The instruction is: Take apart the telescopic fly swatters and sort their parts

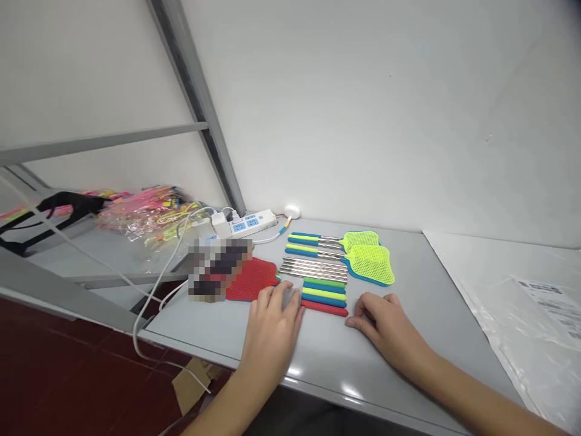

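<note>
My left hand rests low over the table with its fingers spread, between a red fly swatter head and the left end of a red handle. Its thumb side is beside that end; whether it touches is hard to tell. My right hand lies just off the handle's right end, fingers loosely curled, thumb apart, nothing visible in it. Behind the red one, green, yellow and blue handles lie side by side. Farther back are several metal rods and assembled yellow-and-blue fly swatters.
A white power strip with plugs and cables stands at the table's back left. Bagged colourful items lie beyond a grey metal frame. Plastic sheeting covers the right side. Cardboard is on the floor.
</note>
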Demonstrator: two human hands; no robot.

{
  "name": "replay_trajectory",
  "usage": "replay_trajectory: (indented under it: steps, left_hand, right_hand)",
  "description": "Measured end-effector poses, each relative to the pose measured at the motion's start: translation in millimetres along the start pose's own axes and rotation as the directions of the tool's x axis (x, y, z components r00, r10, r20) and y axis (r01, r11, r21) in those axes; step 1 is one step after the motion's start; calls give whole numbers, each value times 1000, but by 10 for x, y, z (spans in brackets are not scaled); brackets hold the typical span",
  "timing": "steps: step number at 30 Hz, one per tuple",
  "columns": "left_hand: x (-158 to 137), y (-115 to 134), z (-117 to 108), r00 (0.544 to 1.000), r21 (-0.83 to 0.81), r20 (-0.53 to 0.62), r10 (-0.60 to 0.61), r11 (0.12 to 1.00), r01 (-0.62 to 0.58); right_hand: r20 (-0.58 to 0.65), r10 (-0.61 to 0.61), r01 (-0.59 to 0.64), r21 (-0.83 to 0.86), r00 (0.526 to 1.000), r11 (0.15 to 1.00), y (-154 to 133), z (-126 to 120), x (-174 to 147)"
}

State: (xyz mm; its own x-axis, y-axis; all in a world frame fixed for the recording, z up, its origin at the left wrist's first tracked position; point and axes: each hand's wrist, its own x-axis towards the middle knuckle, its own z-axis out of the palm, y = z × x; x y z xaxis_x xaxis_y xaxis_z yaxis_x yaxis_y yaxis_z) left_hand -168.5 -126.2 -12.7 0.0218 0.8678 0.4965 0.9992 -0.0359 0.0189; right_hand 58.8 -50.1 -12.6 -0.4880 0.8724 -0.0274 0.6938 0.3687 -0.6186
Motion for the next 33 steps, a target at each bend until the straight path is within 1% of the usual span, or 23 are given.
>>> replay_trajectory:
  steps: [3, 6, 8, 10, 12, 14, 15, 17, 19, 22, 26, 31, 33]
  left_hand:
    - [-24, 11, -12, 1000, -30, -31, 6, 1000, -7]
    - [-54, 19, -20, 996, -65, -78, 45, 997, -50]
    - [-67, 22, -25, 993, -86, -95, 68, 993, -76]
    - [-73, 23, -32, 993, -105, -95, 74, 991, -84]
    - [-73, 23, -41, 993, -121, -88, 75, 989, -86]
    - [-71, 23, -48, 994, -130, -78, 76, 988, -86]
    - [-70, 23, -49, 994, -135, -72, 77, 987, -86]
    - [-72, 23, -48, 996, -140, -55, 70, 987, -77]
    - [-77, 24, -39, 998, -143, -41, 56, 988, -61]
    - [-85, 22, -17, 999, -149, -26, 31, 988, -35]
    - [-75, 11, 1, 1000, -160, -6, 7, 987, -8]
    - [-57, -15, 34, 1000, -161, -2, 22, 987, -22]
    - [-67, -23, 83, 999, -162, -23, 23, 986, -27]
  right_hand:
    - [-14, 11, -10, 70, 1000, 997, -14, -35, -36]
    - [-17, -28, 30, 129, 999, 991, -68, -129, -35]
    - [11, -69, 67, 125, 998, 990, -120, -229, 22]
    - [34, -120, 118, 44, 992, 992, -166, -344, 158]
    - [23, -193, 194, -118, 981, 974, -188, -447, 382]
    - [-16, -277, 258, -318, 961, 912, -186, -514, 676]
    - [-32, -308, 272, -391, 951, 879, -181, -528, 834]
    - [-45, -333, 283, -426, 942, 859, -176, -515, 1137]
    - [-16, -354, 315, -421, 935, 851, -189, -454, 1380]
    - [81, -394, 391, -403, 916, 827, -233, -337, 1590]
    - [188, -406, 448, -378, 894, 810, -258, -275, 1688]
    - [270, -366, 446, -360, 890, 819, -228, -332, 1768]
    - [281, -356, 443, -367, 891, 818, -232, -359, 1775]
